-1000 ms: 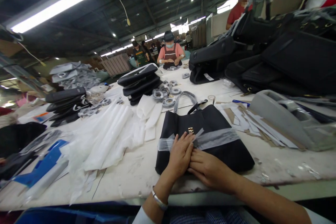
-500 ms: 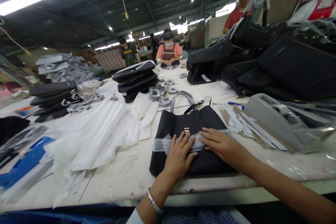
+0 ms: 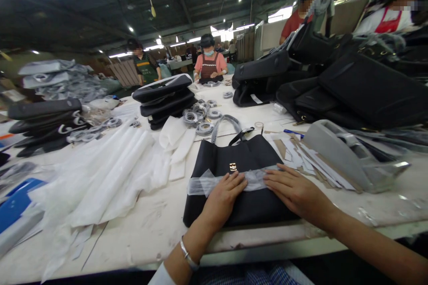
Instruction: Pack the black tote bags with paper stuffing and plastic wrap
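A black bag (image 3: 214, 156) with a gold clasp (image 3: 233, 167) lies flat on the table in front of me, its wrapped handle (image 3: 230, 119) pointing away. Across its front runs a translucent strip (image 3: 256, 181). My left hand (image 3: 222, 196) rests flat on the strip just below the clasp, fingers extended. To its right, my right hand (image 3: 294, 187) presses the right part of the strip with outstretched fingers. Neither hand grips anything.
White foam sheets (image 3: 107, 178) spread left of the bag, near wrapped coils (image 3: 197, 116) and stacked black bags (image 3: 167, 98). On the right are paper strips (image 3: 321, 164), a grey holder (image 3: 337, 151) and piled black bags (image 3: 371, 84). A person (image 3: 210, 64) works across the table.
My right hand has slid right along the strip, opening a wider gap between my hands. The left hand's fingers have drawn closer together. The view has shifted slightly to the right.
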`<act>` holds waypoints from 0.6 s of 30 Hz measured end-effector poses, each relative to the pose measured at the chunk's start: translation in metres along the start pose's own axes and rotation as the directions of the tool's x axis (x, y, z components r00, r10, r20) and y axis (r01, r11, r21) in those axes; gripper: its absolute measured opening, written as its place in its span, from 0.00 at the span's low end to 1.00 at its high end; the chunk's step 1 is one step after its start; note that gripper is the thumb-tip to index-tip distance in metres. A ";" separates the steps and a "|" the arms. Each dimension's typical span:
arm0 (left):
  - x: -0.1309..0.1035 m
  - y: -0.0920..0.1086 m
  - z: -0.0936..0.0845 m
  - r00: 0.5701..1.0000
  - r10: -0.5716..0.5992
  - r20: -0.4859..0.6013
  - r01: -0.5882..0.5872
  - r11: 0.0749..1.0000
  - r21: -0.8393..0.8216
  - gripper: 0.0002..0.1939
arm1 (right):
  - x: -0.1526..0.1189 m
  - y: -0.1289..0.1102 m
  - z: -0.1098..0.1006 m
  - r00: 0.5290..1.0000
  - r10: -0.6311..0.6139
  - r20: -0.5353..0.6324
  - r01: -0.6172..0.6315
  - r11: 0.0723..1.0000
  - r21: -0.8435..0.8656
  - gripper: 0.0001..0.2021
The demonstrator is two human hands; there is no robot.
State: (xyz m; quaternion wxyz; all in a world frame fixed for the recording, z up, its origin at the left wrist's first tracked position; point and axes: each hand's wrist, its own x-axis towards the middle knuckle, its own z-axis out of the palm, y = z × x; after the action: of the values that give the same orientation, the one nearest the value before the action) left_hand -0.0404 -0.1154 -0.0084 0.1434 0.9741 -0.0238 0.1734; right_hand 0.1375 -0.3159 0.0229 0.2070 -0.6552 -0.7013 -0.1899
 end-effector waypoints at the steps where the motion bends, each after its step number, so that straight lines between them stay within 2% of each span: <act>1: 0.000 0.000 -0.001 1.000 0.013 0.017 -0.013 1.000 -0.008 0.21 | -0.004 0.000 -0.004 1.000 0.011 -0.001 -0.011 1.000 -0.011 0.15; 4: 0.002 0.000 -0.004 0.996 0.049 0.073 -0.048 0.999 -0.006 0.21 | -0.011 -0.001 -0.007 0.998 0.031 0.062 -0.029 0.999 -0.042 0.19; 8: 0.006 0.004 -0.008 0.991 0.065 0.116 -0.071 0.996 0.055 0.21 | -0.007 -0.008 0.003 0.979 0.032 0.200 -0.025 0.999 -0.033 0.24; 12: 0.008 0.006 -0.010 0.987 0.069 0.147 -0.084 0.991 0.102 0.23 | -0.002 -0.013 -0.002 0.969 0.004 0.246 -0.018 0.998 0.054 0.21; 15: 0.007 0.002 -0.006 0.986 0.107 0.131 -0.126 0.982 0.144 0.24 | -0.009 -0.003 -0.027 0.982 0.045 0.183 -0.060 0.995 0.077 0.17; 17: 0.006 -0.002 -0.002 0.985 0.138 0.102 -0.154 0.974 0.168 0.24 | -0.021 0.017 -0.052 0.980 0.189 0.068 -0.190 0.982 0.007 0.17; 18: 0.006 -0.004 0.001 0.985 0.152 0.085 -0.165 0.970 0.178 0.24 | -0.029 0.032 -0.065 0.958 0.286 -0.007 -0.286 0.957 -0.047 0.17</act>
State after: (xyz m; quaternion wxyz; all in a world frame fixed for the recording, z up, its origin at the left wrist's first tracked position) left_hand -0.0343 -0.1116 -0.0079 0.0375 0.9836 -0.0904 0.1513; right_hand 0.1734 -0.3727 0.0619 0.2165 -0.7545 -0.5945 -0.1745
